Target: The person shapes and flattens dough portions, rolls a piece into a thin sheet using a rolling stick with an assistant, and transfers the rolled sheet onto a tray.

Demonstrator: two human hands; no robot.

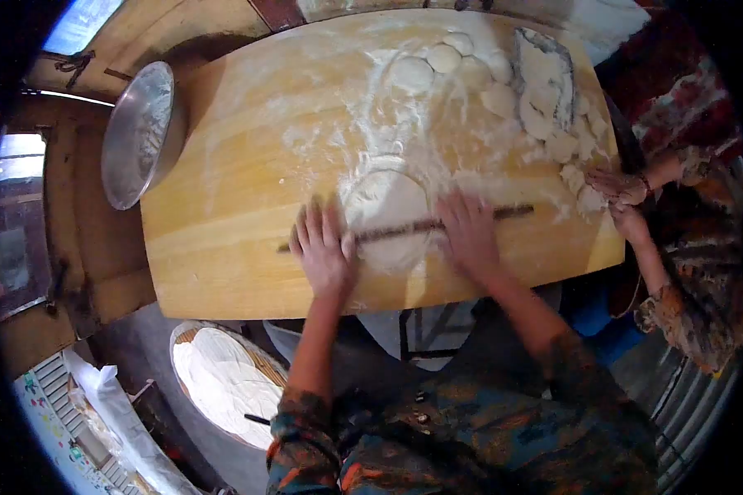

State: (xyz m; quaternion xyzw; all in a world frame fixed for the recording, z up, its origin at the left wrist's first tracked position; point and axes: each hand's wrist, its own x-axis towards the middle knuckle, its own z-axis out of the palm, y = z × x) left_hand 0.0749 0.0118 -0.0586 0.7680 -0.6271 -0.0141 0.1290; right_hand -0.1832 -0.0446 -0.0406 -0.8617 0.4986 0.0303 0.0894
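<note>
Right in the middle, the dough sheet (390, 194) is lying on the floured desk (231, 247), and rolling out is looking like the step in hand. The rolling pin (398, 230) is stretching across its near part, roughly nine to three o'clock. Here the left hand (324, 249) is resting over the pin at about eight, the right hand (469, 237) at about three; both are lying mostly flat, fingers extended, pressing the pin rather than clenching it. The next move is seemingly calling for even pressure from both palms.

Moving outward: dough rounds (444, 58) are sitting at one o'clock, a co-worker's hands (623, 190) are reaching in at three, a metal bowl (150, 140) is leaning between nine and ten, and a pale stack (213, 363) is filling the basket (270, 368) towards half past seven.

Now the murky bits: blur is softening both hands' fingers, the pin and hands are covering part of the sheet, and its thickness isn't showing. The co-worker's fingers are hiding whatever they're handling, and the dark lens edge is cutting that person off.
</note>
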